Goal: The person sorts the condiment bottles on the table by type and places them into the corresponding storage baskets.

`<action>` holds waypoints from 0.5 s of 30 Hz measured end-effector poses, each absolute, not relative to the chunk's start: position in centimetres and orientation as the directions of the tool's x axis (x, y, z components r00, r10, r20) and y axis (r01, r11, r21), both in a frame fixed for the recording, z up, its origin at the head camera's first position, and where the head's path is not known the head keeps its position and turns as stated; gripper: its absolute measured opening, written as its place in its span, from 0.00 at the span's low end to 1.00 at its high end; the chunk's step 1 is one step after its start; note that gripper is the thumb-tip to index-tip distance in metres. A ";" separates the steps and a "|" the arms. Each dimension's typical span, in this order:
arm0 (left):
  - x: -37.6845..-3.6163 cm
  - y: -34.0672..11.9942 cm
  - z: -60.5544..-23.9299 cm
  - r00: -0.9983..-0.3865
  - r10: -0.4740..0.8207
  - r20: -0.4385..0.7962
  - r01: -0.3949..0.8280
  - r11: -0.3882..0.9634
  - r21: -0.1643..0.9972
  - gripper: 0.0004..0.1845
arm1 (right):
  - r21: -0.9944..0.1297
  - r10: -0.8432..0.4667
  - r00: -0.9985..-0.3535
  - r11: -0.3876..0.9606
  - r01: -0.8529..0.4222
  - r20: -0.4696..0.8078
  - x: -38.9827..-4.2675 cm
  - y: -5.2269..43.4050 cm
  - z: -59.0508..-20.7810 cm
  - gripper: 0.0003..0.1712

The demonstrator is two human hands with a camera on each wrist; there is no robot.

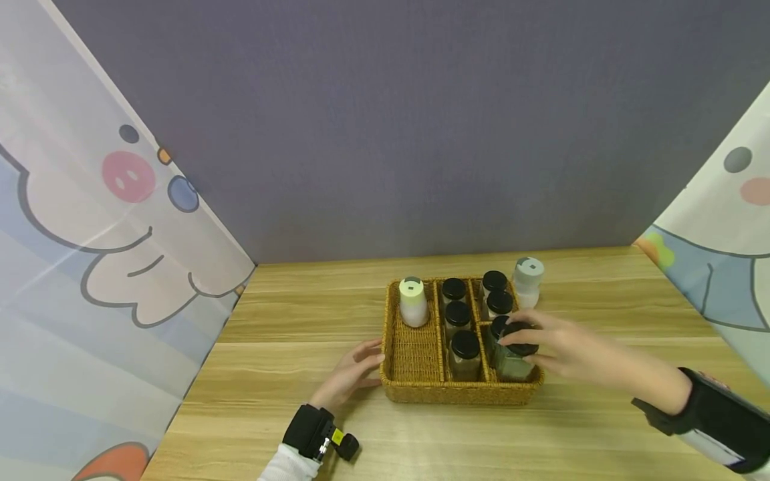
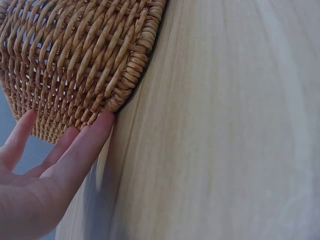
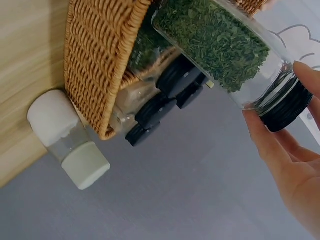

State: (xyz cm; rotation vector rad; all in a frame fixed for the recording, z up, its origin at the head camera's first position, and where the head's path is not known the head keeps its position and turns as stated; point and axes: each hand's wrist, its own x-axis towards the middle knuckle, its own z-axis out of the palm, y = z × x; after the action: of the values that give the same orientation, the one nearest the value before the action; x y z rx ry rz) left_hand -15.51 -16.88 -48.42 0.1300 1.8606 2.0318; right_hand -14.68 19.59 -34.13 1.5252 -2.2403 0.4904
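In the head view a woven wicker basket with dividers stands on the table. My right hand grips a glass spice jar of dried green herbs by its black lid, over the front right compartment. Another jar of green herbs sits behind it inside the basket. On the other side, my left hand touches the basket's left wall with extended fingers. Several black-lidded jars fill the middle and back right compartments. One shaker with a pale cap stands in the left compartment.
A second white-filled shaker stands on the wooden table, just outside the basket's back right corner. A grey panel rises behind the table, and cartoon-printed sheets flank both sides.
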 end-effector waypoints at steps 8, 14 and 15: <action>-15.6 -16.9 -48.5 -0.926 0.325 -0.191 -0.215 -0.037 0.976 0.32 | -0.027 -0.813 -0.316 0.348 -0.937 0.490 -14.8 19.6 -35.4 0.30; -15.6 -16.9 -48.5 -0.926 0.324 -0.195 -0.219 -0.040 0.975 0.32 | -0.035 -0.809 -0.321 0.350 -0.936 0.493 -14.8 19.5 -36.1 0.33; -15.6 -16.9 -48.6 -0.925 0.327 -0.194 -0.218 -0.040 0.975 0.32 | -0.036 -0.808 -0.321 0.350 -0.936 0.494 -14.8 19.4 -36.2 0.34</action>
State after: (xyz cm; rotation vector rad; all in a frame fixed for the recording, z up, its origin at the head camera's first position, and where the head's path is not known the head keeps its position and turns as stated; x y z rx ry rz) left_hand -15.58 -16.89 -48.55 0.1146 1.8743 2.0238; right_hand -14.80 19.45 -36.17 1.5294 -2.2277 0.4465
